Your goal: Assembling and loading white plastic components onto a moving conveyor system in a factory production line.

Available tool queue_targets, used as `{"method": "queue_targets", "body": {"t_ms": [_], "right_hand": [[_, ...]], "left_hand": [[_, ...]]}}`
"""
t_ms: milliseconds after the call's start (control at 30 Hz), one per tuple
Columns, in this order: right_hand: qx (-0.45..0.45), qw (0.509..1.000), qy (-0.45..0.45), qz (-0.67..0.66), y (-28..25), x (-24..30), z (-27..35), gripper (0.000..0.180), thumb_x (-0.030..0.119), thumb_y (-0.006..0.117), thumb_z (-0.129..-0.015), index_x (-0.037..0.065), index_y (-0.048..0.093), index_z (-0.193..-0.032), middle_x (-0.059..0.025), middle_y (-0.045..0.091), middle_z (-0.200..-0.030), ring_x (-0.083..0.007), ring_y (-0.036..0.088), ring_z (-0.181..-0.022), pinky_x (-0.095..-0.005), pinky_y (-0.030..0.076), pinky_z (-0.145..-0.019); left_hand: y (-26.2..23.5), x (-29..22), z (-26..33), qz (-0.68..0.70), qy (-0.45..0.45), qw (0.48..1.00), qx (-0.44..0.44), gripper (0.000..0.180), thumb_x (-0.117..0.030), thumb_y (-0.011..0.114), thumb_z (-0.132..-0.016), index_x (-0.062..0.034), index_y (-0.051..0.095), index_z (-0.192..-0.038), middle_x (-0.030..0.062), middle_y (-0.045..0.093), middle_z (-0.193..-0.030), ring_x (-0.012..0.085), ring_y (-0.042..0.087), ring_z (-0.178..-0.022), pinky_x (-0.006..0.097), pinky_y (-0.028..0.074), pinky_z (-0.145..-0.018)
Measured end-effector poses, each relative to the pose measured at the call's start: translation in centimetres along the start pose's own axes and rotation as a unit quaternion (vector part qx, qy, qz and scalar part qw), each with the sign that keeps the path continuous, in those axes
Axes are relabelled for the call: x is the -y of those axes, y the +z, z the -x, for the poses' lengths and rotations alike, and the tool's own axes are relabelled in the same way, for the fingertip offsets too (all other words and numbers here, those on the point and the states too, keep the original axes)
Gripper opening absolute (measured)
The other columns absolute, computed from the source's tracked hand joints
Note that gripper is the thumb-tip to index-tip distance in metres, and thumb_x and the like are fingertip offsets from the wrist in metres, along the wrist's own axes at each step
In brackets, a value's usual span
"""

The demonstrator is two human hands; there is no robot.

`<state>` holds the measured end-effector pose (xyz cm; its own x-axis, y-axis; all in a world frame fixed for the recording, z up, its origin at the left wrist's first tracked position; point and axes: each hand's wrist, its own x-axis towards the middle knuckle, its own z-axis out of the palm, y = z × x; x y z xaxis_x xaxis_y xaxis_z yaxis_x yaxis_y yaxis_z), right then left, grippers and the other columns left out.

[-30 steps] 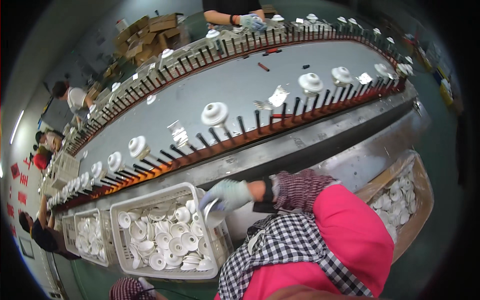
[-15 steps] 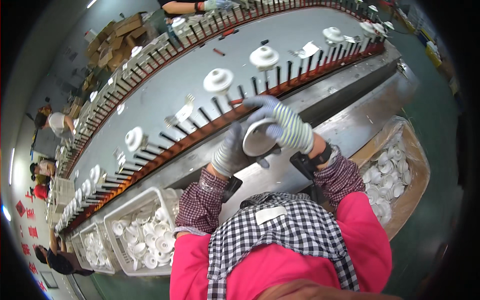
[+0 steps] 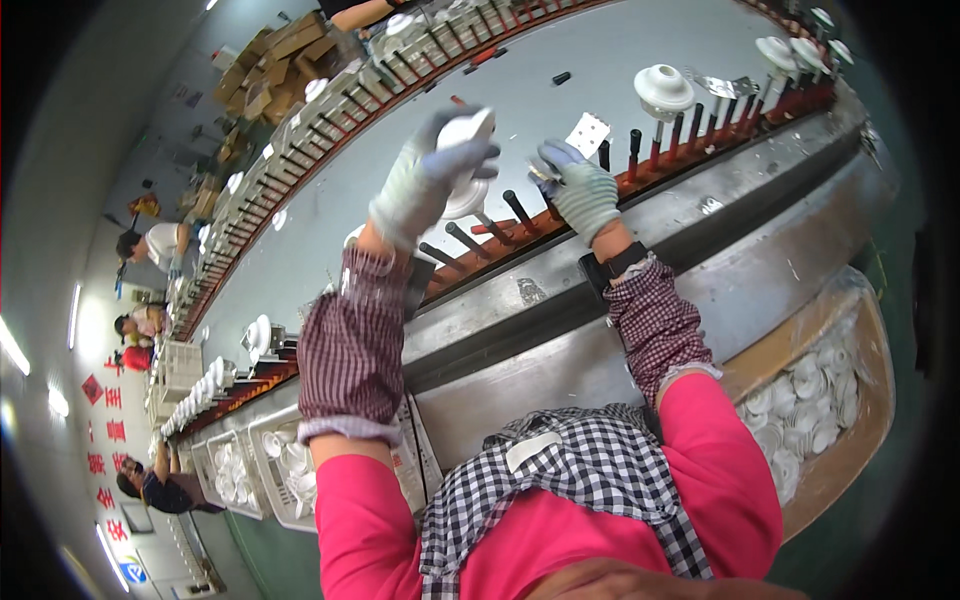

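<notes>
My left hand [image 3: 425, 180], in a grey-white glove, is raised over the edge of the conveyor. Its fingers are closed round a white round plastic piece [image 3: 468, 128], slightly blurred. Just beneath, another white stepped round piece [image 3: 464, 200] sits on one of the upright pegs, partly covered by my fingers. My right hand [image 3: 582, 192], in a striped glove, is beside the black pegs [image 3: 518, 210]. Its thumb and fingertips pinch something small and dark or metallic that I cannot make out. A flat metal plate with holes [image 3: 587, 136] is just beyond that hand.
A red track with upright pegs curves round the grey conveyor top [image 3: 560, 110]. More white pieces [image 3: 663, 90] stand on pegs at the right. A lined carton of white parts [image 3: 880, 370] is at my right, white crates [image 3: 262, 490] at my left. Other people work farther left.
My hands have moved apart and forward from in front of my chest. The left has gone up and left with the white piece; the right has let go of it and is by the pegs.
</notes>
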<state>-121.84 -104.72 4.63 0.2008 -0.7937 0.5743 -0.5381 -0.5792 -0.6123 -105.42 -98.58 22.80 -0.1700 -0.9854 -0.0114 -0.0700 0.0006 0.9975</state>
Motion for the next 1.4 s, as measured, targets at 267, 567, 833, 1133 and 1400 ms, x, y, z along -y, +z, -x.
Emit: {"method": "queue_targets", "body": {"t_ms": [267, 567, 833, 1133, 1400], "right_hand": [[0.097, 0.852, -0.058, -0.512, 3.9, -3.7, 1.4, 0.028, 0.028, 0.07, -0.081, 0.007, 0.065, -0.1, -0.0096, 0.064, -0.105, -0.0222, 0.062, -0.098, -0.0312, 0.049, -0.084], [0.212, 0.772, -0.026, -0.599, 7.7, -1.0, 1.4, 0.026, 0.028, 0.071, -0.08, 0.007, 0.066, -0.095, -0.0053, 0.064, -0.093, -0.0167, 0.061, -0.088, -0.0293, 0.048, -0.08], [0.161, 0.785, 0.063, -0.595, 11.1, 6.2, 2.8, 0.014, 0.014, 0.073, -0.079, 0.002, 0.068, -0.084, -0.0046, 0.067, -0.08, -0.011, 0.061, -0.073, -0.0255, 0.048, -0.067], [0.185, 0.782, 0.186, -0.565, 12.9, 13.1, 3.8, 0.023, 0.016, 0.072, -0.08, -0.003, 0.068, -0.093, -0.0059, 0.069, -0.077, -0.0075, 0.058, -0.068, -0.0246, 0.047, -0.061], [0.24, 0.835, 0.187, -0.459, 16.4, 17.0, 4.5, 0.023, 0.016, 0.071, -0.079, -0.004, 0.067, -0.091, -0.0059, 0.068, -0.079, -0.0091, 0.06, -0.069, -0.0257, 0.049, -0.062]], "left_hand": [[-3.7, 4.2, -10.0, -0.131, -0.192, 0.973, -0.01, 0.068, -0.038, 0.076, -0.073, -0.0034, 0.05, -0.125, 0.0122, 0.055, -0.114, 0.0248, 0.053, -0.107, 0.038, 0.051, -0.085], [-8.0, 9.3, -7.1, -0.178, -0.139, 0.973, 0.047, 0.059, -0.035, 0.075, -0.076, -0.0038, 0.054, -0.122, 0.0135, 0.057, -0.116, 0.0248, 0.057, -0.105, 0.035, 0.049, -0.087], [-9.2, 10.1, -1.4, -0.139, -0.129, 0.969, -0.157, 0.028, -0.025, 0.068, -0.083, -0.0048, 0.066, -0.104, 0.0054, 0.066, -0.095, 0.0144, 0.06, -0.088, 0.027, 0.047, -0.082], [-10.2, 9.5, 6.6, -0.349, 0.011, 0.915, -0.204, 0.038, -0.035, 0.068, -0.075, -0.0048, 0.069, -0.097, 0.0126, 0.063, -0.099, 0.0262, 0.065, -0.087, 0.034, 0.052, -0.079], [-13.8, 9.6, 10.3, -0.339, -0.002, 0.919, -0.202, 0.035, -0.033, 0.067, -0.077, -0.0065, 0.068, -0.1, 0.012, 0.063, -0.102, 0.0257, 0.063, -0.093, 0.034, 0.049, -0.084]]}}
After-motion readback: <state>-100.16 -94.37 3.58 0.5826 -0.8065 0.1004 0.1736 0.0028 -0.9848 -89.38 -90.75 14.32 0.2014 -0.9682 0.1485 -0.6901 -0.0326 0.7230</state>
